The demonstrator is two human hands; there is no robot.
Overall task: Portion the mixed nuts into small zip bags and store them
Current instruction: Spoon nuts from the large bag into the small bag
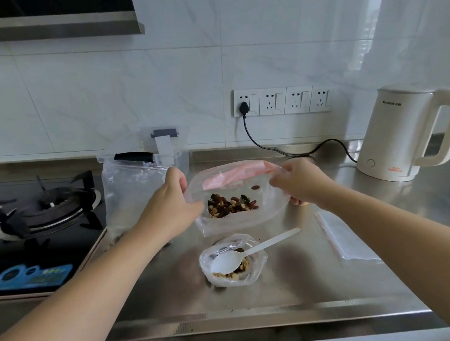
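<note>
Both hands grasp one zip bag (237, 196) of nuts: left hand (171, 203) and right hand (300, 182) pinch its sides, pink mouth toward the counter's (287, 297) back edge. One spoon (243, 254) rests in a second nut bag (232, 261).

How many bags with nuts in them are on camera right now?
2. A zip bag held between both hands above the counter, and an open bag with a spoon nearer the front edge. The clear container behind could hide more.
</note>
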